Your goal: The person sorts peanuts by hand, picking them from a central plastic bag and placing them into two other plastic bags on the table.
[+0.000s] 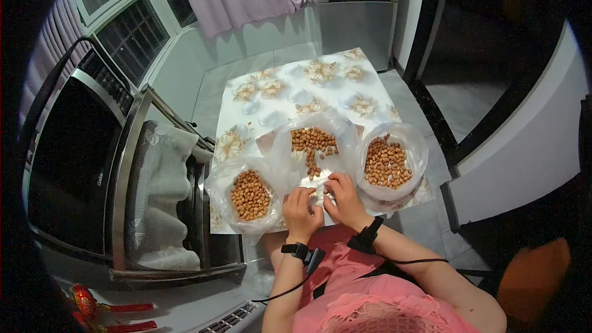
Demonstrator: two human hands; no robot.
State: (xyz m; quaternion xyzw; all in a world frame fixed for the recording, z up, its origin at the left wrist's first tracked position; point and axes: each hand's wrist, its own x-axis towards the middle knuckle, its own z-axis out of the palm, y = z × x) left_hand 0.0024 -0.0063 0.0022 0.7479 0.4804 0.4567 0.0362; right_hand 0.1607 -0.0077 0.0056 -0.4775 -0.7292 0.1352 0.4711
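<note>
We judged that the sorting of the peanuts was in its middle part. Our left hand (pixel 301 205) and our right hand (pixel 344 194) were close together at the near edge of the small table (pixel 290 95) with the flowered cloth. The fingers of both hands were bent around something small between them, most likely a single peanut or its skin, but the thing itself was too small to see, so we cannot tell exactly what each hand was gripping.

Just beyond the fingertips lay the loose pile of peanuts (pixel 313 142) on a clear plastic sheet. To the left of our left hand stood a plastic bag of peanuts (pixel 250 195), open at the top, almost touching the wrist. To the right of our right hand, a little further away, stood a second open bag of peanuts (pixel 386 163).

In our judgement the next move asked for a short reach, either forward to the pile or sideways to one bag, with a light pinch.

The room for moving was narrow. Both bags sat near the table corners, and the right one seemed to hang a little over the edge, so a push with the forearm could tip it. On the left, well apart from the hand, was a microwave oven (pixel 74 154) with a cloth beside it; on the right was open floor.
</note>
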